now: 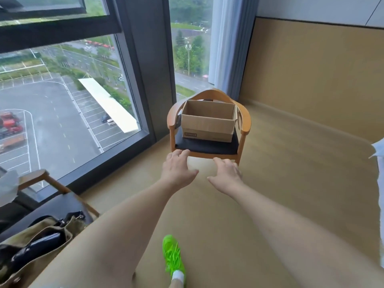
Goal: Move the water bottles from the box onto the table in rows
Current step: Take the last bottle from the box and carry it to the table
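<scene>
Beyond both empty hands, left hand [176,170] and right hand [227,173], sits the box [208,123].

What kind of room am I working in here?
Probably a high-floor hotel or apartment room: a big window overlooks a parking lot far below, with a curtain beside it and a wooden chair holding the box.

Brown box [207,123], black chair cushion [207,147], neon-green shoe [173,256].
</scene>
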The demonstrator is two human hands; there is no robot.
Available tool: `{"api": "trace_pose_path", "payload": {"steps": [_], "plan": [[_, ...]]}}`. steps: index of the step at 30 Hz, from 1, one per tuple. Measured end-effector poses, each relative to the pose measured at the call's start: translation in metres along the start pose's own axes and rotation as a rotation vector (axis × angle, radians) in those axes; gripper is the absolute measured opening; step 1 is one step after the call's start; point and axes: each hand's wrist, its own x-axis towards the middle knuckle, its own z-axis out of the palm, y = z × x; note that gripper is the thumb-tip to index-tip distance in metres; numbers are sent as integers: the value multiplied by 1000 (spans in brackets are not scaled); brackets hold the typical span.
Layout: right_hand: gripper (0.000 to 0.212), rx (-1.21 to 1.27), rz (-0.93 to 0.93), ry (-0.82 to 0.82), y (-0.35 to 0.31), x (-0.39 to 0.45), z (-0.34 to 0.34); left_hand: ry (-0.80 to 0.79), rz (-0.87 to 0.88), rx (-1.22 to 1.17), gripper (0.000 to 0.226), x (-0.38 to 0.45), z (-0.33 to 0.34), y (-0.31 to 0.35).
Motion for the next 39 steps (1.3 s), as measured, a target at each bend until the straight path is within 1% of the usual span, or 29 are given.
{"api": "trace_pose_path", "payload": {"steps": [5, 8, 11, 16, 19, 22, 25, 27, 31, 36, 39], "plan": [[70, 11, 59, -8, -13, 118, 6, -15, 60, -3, 75, 126, 9, -19], [69, 4, 88, -1, -22, 188, 4, -43, 22, -54, 75, 205, 10, -29], [67, 4, 128, -10, -31, 247, -1, -85, 26, -36, 75, 271, 11, -39], [66, 20, 168, -26, -37, 334, -3, -99, -10, -86, 69, 365, 15, -44], [66, 26, 195, -48, -35, 385, 1, -121, 13, -102, 69, 412, 26, -43], [66, 20, 204, -82, -26, 441, 8, -156, -4, -100, 69, 458, 45, -45], [64, 24, 194, -105, -13, 508, 15, -179, -12, -100, 64, 512, 68, -49], [64, 30, 200, -120, -2, 556, 19, -196, -26, -86, 67, 552, 84, -52], [66, 32, 223, -199, 20, 642, 26, -252, -124, -52, 69, 625, 115, -52], [64, 55, 267, -305, 43, 722, 42, -346, -148, -6, 69, 701, 153, -46], [65, 75, 316, -373, 57, 754, 62, -400, -164, -3, 70, 728, 184, -47]]}}
